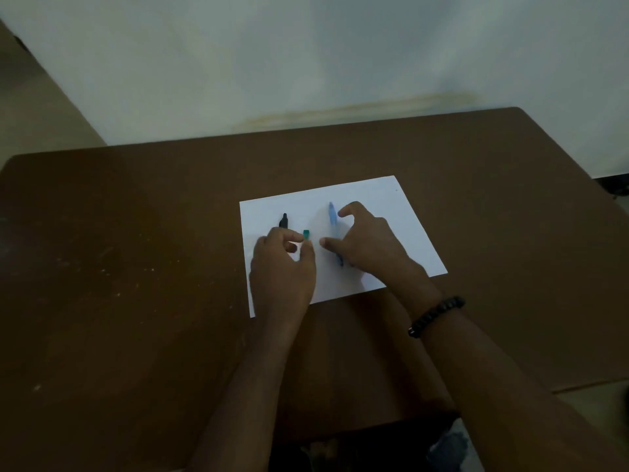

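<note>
Bench [136,267]: brown top, scuffed and speckled toward its left edge. A white sheet of paper [391,206] lies flat on it, right of centre and nearer the far edge than the near one, turned slightly askew.

Three pens are on the sheet, all pointing roughly toward the far edge. The black pen [284,220] is leftmost, with the green pen [306,234] just beside it. The blue pen [332,216] lies apart to the right.

Left hand [282,267]: fingers curled, thumb and forefinger pinching the green pen, of which only the far end shows. The black pen's near part is hidden behind this hand, and contact cannot be determined.

Right hand [367,243]: arched over the blue pen, fingers bent and spread, thumb and forefinger apart, not closed on it. The frame is blurred, so touch cannot be confirmed. A dark beaded bracelet [435,315] is on this wrist.
</note>
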